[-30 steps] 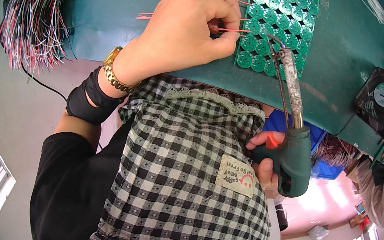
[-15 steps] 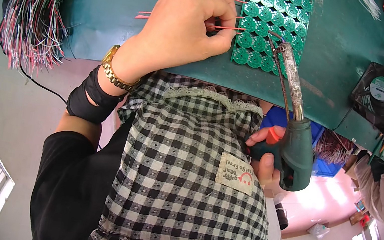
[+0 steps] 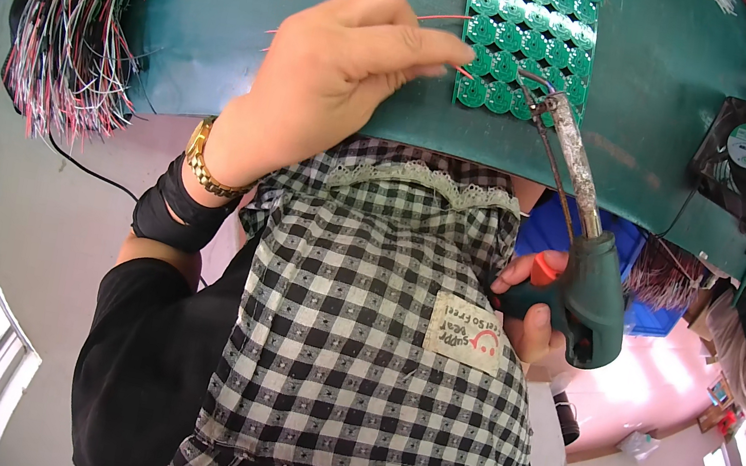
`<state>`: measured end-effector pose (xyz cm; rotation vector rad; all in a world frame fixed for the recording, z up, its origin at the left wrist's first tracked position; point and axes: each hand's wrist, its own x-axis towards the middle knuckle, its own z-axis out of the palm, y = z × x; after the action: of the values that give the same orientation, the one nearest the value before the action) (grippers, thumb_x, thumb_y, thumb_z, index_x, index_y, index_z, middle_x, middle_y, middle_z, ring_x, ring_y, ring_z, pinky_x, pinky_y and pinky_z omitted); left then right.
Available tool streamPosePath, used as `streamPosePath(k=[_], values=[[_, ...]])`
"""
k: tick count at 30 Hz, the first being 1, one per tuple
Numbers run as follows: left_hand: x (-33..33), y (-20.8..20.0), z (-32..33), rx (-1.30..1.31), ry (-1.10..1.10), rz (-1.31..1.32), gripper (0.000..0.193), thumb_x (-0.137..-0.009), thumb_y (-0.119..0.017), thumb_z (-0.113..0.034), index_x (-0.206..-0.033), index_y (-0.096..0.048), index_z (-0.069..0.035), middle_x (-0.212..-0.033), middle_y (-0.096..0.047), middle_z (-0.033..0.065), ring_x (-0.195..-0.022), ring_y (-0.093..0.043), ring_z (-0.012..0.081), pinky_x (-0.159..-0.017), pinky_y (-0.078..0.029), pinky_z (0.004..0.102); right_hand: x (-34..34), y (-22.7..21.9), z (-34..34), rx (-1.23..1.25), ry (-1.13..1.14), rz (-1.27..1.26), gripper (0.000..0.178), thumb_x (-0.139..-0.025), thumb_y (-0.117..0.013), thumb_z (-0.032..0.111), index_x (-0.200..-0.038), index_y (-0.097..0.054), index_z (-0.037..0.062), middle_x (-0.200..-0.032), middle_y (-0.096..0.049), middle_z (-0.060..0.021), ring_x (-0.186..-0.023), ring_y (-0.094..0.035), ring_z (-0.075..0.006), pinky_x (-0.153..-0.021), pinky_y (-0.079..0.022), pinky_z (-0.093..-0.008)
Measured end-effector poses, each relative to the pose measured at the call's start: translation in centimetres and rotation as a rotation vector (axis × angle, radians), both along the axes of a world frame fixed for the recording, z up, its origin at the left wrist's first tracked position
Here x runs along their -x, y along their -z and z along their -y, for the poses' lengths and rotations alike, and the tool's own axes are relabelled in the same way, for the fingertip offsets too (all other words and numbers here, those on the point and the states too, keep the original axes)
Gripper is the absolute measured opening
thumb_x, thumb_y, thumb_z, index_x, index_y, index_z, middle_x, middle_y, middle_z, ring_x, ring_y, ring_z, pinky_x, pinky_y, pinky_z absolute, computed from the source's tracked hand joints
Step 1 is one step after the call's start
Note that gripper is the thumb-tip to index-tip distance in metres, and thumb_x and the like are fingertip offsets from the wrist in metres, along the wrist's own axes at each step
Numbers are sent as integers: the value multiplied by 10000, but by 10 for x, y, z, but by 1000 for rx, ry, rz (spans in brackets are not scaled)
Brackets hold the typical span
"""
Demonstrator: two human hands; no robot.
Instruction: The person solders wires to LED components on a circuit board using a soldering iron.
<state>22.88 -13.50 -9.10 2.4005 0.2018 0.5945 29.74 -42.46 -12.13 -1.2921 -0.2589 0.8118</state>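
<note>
In the head view I see someone seated at a dark green, smooth-topped table point(image 3: 199, 36). The task's main thing, a flat green panel of round circuit boards point(image 3: 527, 47), lies on it just right of the left hand point(image 3: 341, 70), and several thin red plastic-coated wires point(image 3: 445, 17) reach its left edge. The left hand has its fingers bunched narrow, the index finger stretched to that edge beside a short red end. The right hand point(image 3: 534, 334) is wrapped round the handle of a dark green plastic soldering gun with a red trigger point(image 3: 594, 295), its stained metal barrel point(image 3: 575, 158) leaning up toward the panel's lower rows. From this angle I can't fairly say whether the tip touches the boards or whether the left fingers pinch a wire.

To my eye, the step in hand is joining red wires to the boards along the left edge, with the lowest wire being placed. I'd judge the next move calls for a steady wire end against its pad and a careful, brief touch of the hot tip there.
</note>
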Motion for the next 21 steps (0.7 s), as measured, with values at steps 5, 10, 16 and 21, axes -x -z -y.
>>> streamPosePath(k=[5,10,16,21], values=[[-2,16,9,175,-66,-59,113,-776,-682,-31,-874,-626,-43,-684,-533,0,-564,-445,86,-514,-372,223,6,1,-3,-14,-20,-77,523,-781,-675,295,-1170,-481,5,-918,-564,-96,-795,-551,-174,-721,-475,-307],[-4,16,13,202,-94,-106,74,-759,-652,-16,-783,-586,-39,-673,-541,-8,-524,-406,49,-468,-330,204,7,-6,-7,87,-61,65,386,-764,-634,203,-1064,-537,-20,-893,-582,-93,-754,-562,-166,-688,-469,-285],[-8,20,13,151,-88,-88,71,-715,-635,-9,-740,-575,-38,-652,-525,-17,-510,-386,44,-451,-308,200,-3,-17,-12,156,-172,105,296,-749,-600,136,-993,-565,-28,-865,-592,-95,-726,-569,-164,-664,-469,-279],[-5,19,11,167,-90,-102,70,-712,-634,-11,-729,-571,-37,-649,-518,-14,-510,-384,46,-452,-309,201,-2,-12,-14,126,-187,135,298,-743,-601,135,-989,-564,-29,-865,-590,-100,-717,-572,-170,-656,-470,-274]])
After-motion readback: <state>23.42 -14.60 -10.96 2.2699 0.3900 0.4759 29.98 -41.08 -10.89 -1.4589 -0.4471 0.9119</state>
